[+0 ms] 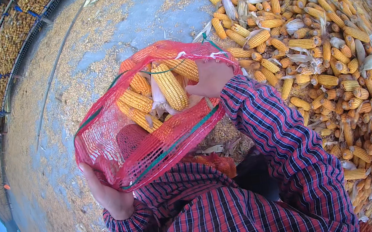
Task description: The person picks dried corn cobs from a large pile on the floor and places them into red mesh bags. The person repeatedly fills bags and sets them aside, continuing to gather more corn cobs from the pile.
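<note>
A red mesh bag with green stripes lies before me, its mouth spread wide between my hands. Inside rest several yellow corn cobs, one with a pale husk beside it. My left hand grips the near left rim of the bag, with bunched mesh at its fingers. Reaching into the mouth, my right hand is at the far right rim, thumb apart and pointing left. Mesh partly covers its fingers, so their hold is unclear. A green cord crosses the bag's opening.
A big heap of corn cobs with loose husks fills the right side. Scattered kernels cover the concrete floor. A long thin rod lies on the left. Wire-mesh cribs full of corn stand at the upper left.
</note>
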